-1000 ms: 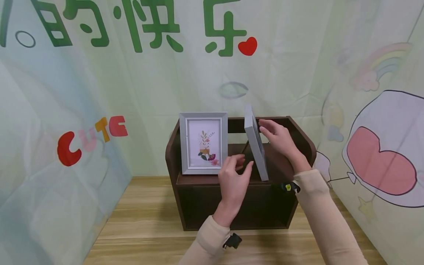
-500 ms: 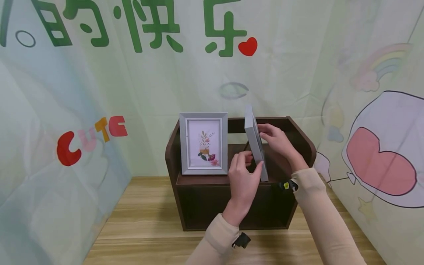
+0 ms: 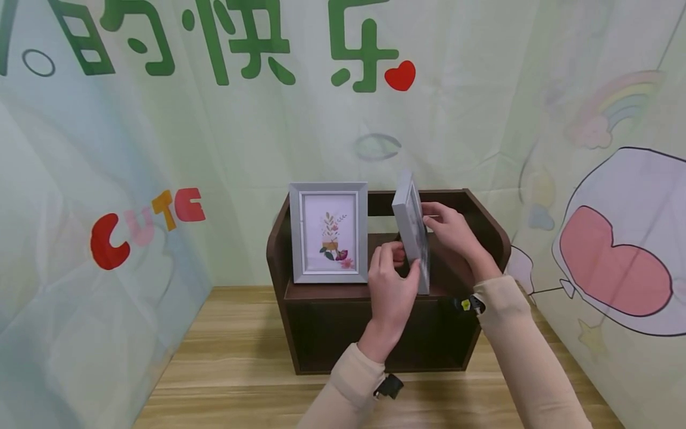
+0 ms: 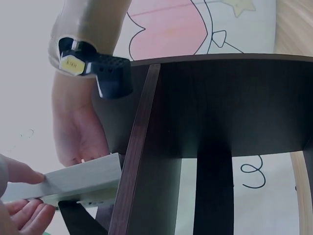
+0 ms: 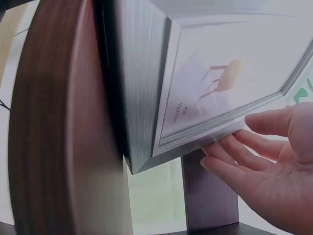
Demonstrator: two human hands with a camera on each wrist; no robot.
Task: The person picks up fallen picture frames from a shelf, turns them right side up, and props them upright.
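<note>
A grey picture frame [image 3: 411, 232] stands turned nearly edge-on on the upper shelf [image 3: 321, 291] of a dark brown rack. My left hand [image 3: 393, 292] pinches its near left edge, thumb in front and fingers behind. At its far right edge is my right hand [image 3: 452, 231], thumb on the front side and fingers reaching behind. The right wrist view shows the front of this picture frame [image 5: 146, 107], with a faint chair print under the glazing. A black support leg [image 4: 78, 215] sticks out from its back in the left wrist view.
To the left, a second grey frame [image 3: 329, 278] with a flower print faces forward on the same shelf. The rack's side panels [image 3: 489, 229] rise at both ends, and an open lower compartment [image 3: 343, 339] lies below. Printed cloth [image 3: 455, 119] surrounds the wooden table [image 3: 214, 357].
My left hand has moved right and taken hold of the frame's near edge. The right hand has closed in on the far edge. The frame has turned slightly, showing more of its front.
</note>
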